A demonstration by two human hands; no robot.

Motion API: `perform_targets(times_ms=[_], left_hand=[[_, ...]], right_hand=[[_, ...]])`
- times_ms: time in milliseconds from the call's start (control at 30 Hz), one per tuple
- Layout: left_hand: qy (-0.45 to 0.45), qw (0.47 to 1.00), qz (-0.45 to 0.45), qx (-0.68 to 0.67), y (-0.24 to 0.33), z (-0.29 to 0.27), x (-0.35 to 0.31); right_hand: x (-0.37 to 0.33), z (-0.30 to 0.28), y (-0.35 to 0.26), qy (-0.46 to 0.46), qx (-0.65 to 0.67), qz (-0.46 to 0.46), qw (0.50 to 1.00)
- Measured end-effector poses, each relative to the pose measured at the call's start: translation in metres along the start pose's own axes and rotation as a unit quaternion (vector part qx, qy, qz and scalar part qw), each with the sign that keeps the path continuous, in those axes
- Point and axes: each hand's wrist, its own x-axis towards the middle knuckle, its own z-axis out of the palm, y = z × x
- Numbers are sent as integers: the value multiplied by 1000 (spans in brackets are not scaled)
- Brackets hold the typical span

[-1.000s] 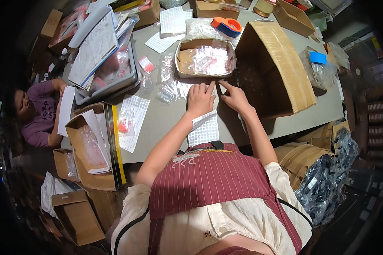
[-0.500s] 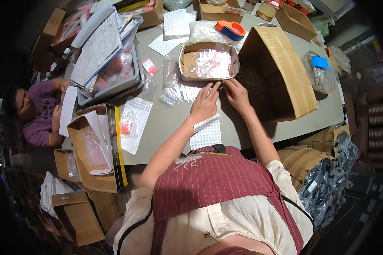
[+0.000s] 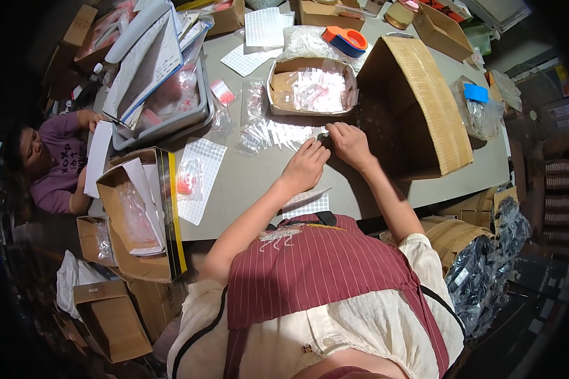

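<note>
My left hand (image 3: 306, 165) and my right hand (image 3: 351, 146) come together over the table, just in front of a small open carton (image 3: 310, 110) of clear little bags. Each hand has its fingers closed in a pinch. A tiny dark thing (image 3: 323, 136) shows between the fingertips; its kind is too small to tell. To the left of the hands lie several slim clear plastic bags (image 3: 275, 135) in a loose spread. A sheet of round stickers (image 3: 310, 204) rests by my apron, partly under my left forearm.
A large open cardboard box (image 3: 423, 107) lies on its side at the right. Left stand a grey bin (image 3: 164, 138) with bags and clipboards, and a carton (image 3: 146, 265) at the table edge. An orange and blue tape dispenser (image 3: 346, 43) sits behind. A person (image 3: 60, 151) works at far left.
Both hands have drawn back a little from the carton's front edge toward me. The dark thing now shows between the fingertips. The near edge of the sticker sheet is more covered.
</note>
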Motion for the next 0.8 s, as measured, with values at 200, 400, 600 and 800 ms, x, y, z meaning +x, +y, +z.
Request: perform_targets(times_ms=[200, 400, 600, 800], left_hand=[[21, 1000, 4, 0, 0, 1, 0], [20, 1000, 0, 2, 2, -1, -3], [77, 996, -45, -17, 12, -18, -6], [29, 997, -75, -7, 19, -45, -52]], right_hand=[[-3, 9, -7, -2, 40, 36, 999], [-8, 7, -14, 39, 76, 79, 993], [-32, -2, -17, 55, 144, 123, 980], [-45, -18, -43, 1, 129, 75, 989]])
